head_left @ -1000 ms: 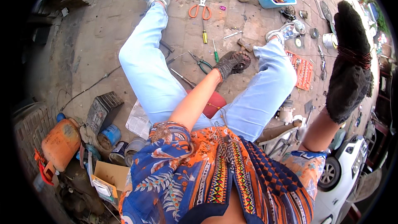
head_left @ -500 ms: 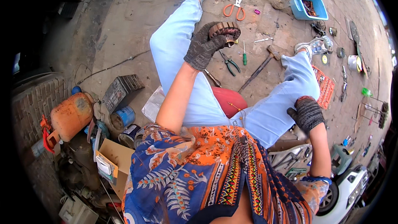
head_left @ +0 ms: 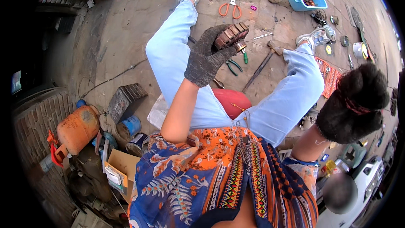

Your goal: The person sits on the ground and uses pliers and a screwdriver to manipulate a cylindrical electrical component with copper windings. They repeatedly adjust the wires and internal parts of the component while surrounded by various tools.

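Note:
My left hand [head_left: 204, 57], in a dark knit glove, is wrapped round a slotted metal motor stator [head_left: 231, 36] with brownish teeth and a copper-coloured inner part. It is held up between my knees. From the stator a thin wire [head_left: 291, 50] runs off to the right, toward my right hand [head_left: 352, 107]. That gloved hand is raised close to the camera beyond my right knee, its fingers curled closed. The wire's end is lost in the dark glove. Below the stator lie a green-handled screwdriver [head_left: 245, 57] and pliers [head_left: 233, 66], both partly covered.
A hammer [head_left: 262, 66] and orange-handled scissors [head_left: 230, 9] lie on the brick ground. A blue basin [head_left: 315, 8] with reddish-brown scraps stands far right, an orange tool case [head_left: 327, 75] by my right knee. Left are an orange cylinder [head_left: 78, 128], tins and a cardboard box [head_left: 126, 160].
My right hand has risen from beside my right thigh and swung outward, closer to the camera. A wire now shows stretched from the stator. My left hand has tilted the stator.

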Demonstrator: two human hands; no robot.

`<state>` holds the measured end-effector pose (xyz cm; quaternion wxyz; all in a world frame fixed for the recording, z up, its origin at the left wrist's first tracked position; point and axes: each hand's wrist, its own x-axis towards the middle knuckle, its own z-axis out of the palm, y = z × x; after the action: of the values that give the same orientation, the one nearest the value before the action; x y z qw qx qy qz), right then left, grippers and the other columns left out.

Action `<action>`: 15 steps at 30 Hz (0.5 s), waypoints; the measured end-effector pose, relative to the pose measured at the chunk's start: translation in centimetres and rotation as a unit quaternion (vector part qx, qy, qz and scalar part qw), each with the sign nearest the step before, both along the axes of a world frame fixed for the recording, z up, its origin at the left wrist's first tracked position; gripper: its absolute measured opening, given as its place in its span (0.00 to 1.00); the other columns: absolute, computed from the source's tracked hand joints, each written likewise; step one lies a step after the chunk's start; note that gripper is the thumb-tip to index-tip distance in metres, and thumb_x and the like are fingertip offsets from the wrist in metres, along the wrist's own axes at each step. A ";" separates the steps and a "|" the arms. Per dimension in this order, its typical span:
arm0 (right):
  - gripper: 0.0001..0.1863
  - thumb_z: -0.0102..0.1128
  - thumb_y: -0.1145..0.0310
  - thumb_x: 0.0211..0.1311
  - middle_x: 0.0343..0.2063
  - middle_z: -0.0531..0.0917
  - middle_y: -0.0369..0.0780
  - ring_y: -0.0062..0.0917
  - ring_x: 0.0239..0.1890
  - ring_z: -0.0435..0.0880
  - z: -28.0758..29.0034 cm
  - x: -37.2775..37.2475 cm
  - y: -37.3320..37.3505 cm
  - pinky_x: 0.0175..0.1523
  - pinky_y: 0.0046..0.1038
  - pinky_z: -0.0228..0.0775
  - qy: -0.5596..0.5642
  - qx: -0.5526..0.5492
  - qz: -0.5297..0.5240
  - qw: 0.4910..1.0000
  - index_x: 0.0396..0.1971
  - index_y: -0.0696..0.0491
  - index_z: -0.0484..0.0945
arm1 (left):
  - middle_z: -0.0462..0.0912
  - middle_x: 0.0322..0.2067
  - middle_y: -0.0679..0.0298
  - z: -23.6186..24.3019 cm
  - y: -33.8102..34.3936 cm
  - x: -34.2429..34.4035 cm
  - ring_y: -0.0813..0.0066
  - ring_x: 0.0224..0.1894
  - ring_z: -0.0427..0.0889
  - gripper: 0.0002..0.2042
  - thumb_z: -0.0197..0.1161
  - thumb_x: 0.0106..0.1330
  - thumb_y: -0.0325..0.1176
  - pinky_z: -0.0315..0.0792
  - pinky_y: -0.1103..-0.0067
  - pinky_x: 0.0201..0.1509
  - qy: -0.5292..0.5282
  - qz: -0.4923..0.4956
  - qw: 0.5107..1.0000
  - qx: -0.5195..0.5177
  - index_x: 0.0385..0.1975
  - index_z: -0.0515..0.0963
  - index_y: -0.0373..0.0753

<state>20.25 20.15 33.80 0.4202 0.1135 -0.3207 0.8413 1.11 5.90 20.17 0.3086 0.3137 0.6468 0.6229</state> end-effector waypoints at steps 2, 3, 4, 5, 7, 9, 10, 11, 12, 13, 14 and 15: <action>0.31 0.48 0.54 0.64 0.57 0.66 0.54 0.42 0.62 0.63 -2.2 -1.3 2.5 0.69 0.38 0.48 -0.102 0.067 -0.173 0.977 0.56 0.65 0.63 | 0.76 0.42 0.61 -0.3 -0.3 0.4 0.75 0.45 0.77 0.24 0.67 0.54 0.27 0.73 0.79 0.49 0.030 -0.006 1.000 0.001 0.51 0.68 0.36; 0.33 0.46 0.53 0.64 0.59 0.63 0.53 0.41 0.64 0.59 -3.5 -1.7 3.9 0.70 0.39 0.44 -0.184 0.125 -0.248 0.943 0.59 0.64 0.60 | 0.76 0.42 0.61 0.0 -0.2 0.6 0.75 0.45 0.77 0.23 0.67 0.54 0.27 0.73 0.79 0.49 0.028 -0.010 1.000 -0.010 0.51 0.69 0.35; 0.32 0.43 0.52 0.65 0.58 0.65 0.53 0.41 0.63 0.62 -3.8 -2.1 3.8 0.69 0.37 0.47 -0.307 0.246 -0.283 0.875 0.58 0.65 0.61 | 0.76 0.42 0.60 0.5 -0.1 0.8 0.75 0.45 0.77 0.23 0.67 0.54 0.27 0.73 0.79 0.48 0.026 -0.015 0.999 -0.019 0.50 0.69 0.35; 0.26 0.49 0.58 0.63 0.55 0.70 0.48 0.36 0.59 0.66 -5.1 -1.9 4.4 0.65 0.34 0.52 -0.353 0.349 -0.285 0.820 0.55 0.62 0.66 | 0.76 0.42 0.60 0.8 -0.2 0.8 0.75 0.45 0.77 0.23 0.67 0.53 0.27 0.73 0.79 0.48 0.025 -0.015 0.999 -0.029 0.50 0.69 0.35; 0.23 0.62 0.67 0.55 0.52 0.74 0.44 0.34 0.56 0.71 -6.4 -2.0 4.4 0.61 0.31 0.58 -0.449 0.553 -0.294 0.637 0.52 0.55 0.72 | 0.76 0.42 0.61 0.9 -0.3 0.6 0.76 0.44 0.77 0.23 0.68 0.53 0.28 0.73 0.79 0.47 0.037 -0.025 0.999 -0.020 0.49 0.70 0.35; 0.24 0.64 0.67 0.52 0.51 0.74 0.44 0.38 0.55 0.71 -8.1 -2.1 4.0 0.60 0.34 0.61 -0.479 0.642 -0.235 0.551 0.50 0.54 0.73 | 0.77 0.41 0.61 1.1 -0.6 0.2 0.76 0.42 0.78 0.22 0.68 0.53 0.28 0.74 0.79 0.46 0.046 -0.025 0.998 -0.026 0.49 0.71 0.34; 0.22 0.63 0.67 0.52 0.50 0.75 0.44 0.38 0.54 0.71 -8.9 -2.0 3.9 0.59 0.34 0.61 -0.491 0.655 -0.194 0.541 0.49 0.54 0.74 | 0.77 0.41 0.61 1.1 -0.8 0.1 0.76 0.41 0.78 0.22 0.68 0.53 0.28 0.74 0.79 0.45 0.048 -0.019 0.998 -0.035 0.48 0.71 0.34; 0.21 0.63 0.67 0.52 0.49 0.75 0.44 0.38 0.53 0.72 -9.4 -1.8 3.9 0.59 0.34 0.62 -0.502 0.666 -0.153 0.530 0.48 0.54 0.74 | 0.78 0.40 0.61 1.2 -0.9 0.0 0.77 0.40 0.78 0.21 0.68 0.53 0.28 0.74 0.79 0.45 0.050 -0.013 0.998 -0.044 0.48 0.71 0.33; 0.18 0.62 0.67 0.52 0.41 0.77 0.45 0.39 0.47 0.74 -9.6 -1.7 3.6 0.54 0.33 0.65 -0.496 0.656 -0.144 0.550 0.44 0.54 0.77 | 0.79 0.38 0.61 1.5 -1.0 -0.1 0.77 0.39 0.79 0.21 0.68 0.53 0.29 0.75 0.79 0.44 0.085 -0.011 0.995 -0.057 0.47 0.71 0.33; 0.17 0.63 0.67 0.52 0.38 0.77 0.45 0.39 0.45 0.74 -9.7 -1.6 3.3 0.51 0.34 0.66 -0.501 0.646 -0.138 0.559 0.43 0.54 0.78 | 0.79 0.39 0.60 1.4 -1.2 -0.2 0.76 0.40 0.79 0.22 0.68 0.53 0.28 0.74 0.79 0.45 0.076 -0.012 0.995 -0.059 0.48 0.71 0.32; 0.16 0.63 0.67 0.52 0.35 0.77 0.45 0.39 0.42 0.75 -9.8 -1.4 3.0 0.49 0.34 0.66 -0.506 0.636 -0.133 0.568 0.42 0.55 0.78 | 0.79 0.40 0.60 1.2 -1.4 -0.3 0.75 0.41 0.79 0.22 0.67 0.53 0.28 0.74 0.78 0.46 0.068 -0.014 0.996 -0.060 0.48 0.71 0.30; 0.16 0.63 0.67 0.52 0.33 0.76 0.45 0.39 0.40 0.75 -9.9 -1.4 2.7 0.46 0.34 0.67 -0.511 0.625 -0.127 0.576 0.41 0.55 0.79 | 0.80 0.41 0.59 1.0 -1.5 -0.3 0.74 0.42 0.79 0.22 0.67 0.53 0.27 0.74 0.77 0.47 0.059 -0.015 0.996 -0.062 0.49 0.70 0.29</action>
<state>18.90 22.88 23.86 0.1142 -0.1430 -0.9397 0.2888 0.83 4.41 21.22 0.2979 0.3402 0.6966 0.5571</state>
